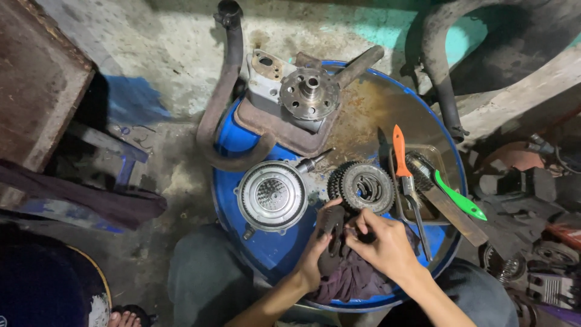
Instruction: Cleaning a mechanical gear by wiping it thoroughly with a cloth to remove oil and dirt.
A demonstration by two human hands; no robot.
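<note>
- A round metal housing [272, 195] with a ribbed centre is seen lying flat on the left part of the blue drum top [242, 145], which serves as the tabletop.
- Behind it, a rusty bent pipe [219, 109] is laid along the drum's left edge, and a flanged hub [309, 92] is set on a worn pad.
- The left hand [318, 245] is held near the drum's front edge, its grip closed on a small dark part [332, 221] over a dark rag [348, 278].
- A stack of toothed rings [362, 186] is placed just beyond the fingertips, near the middle of the drum.
- The right hand [386, 247] is brought against the left one, its fingers curled together on the same dark part; exactly how it is pinched cannot be told.
- An orange-handled screwdriver [404, 172] is laid further right, beside a flat metal file [452, 212].
- A green-handled brush [451, 194] is rested in a clear tray at the drum's right edge.
</note>
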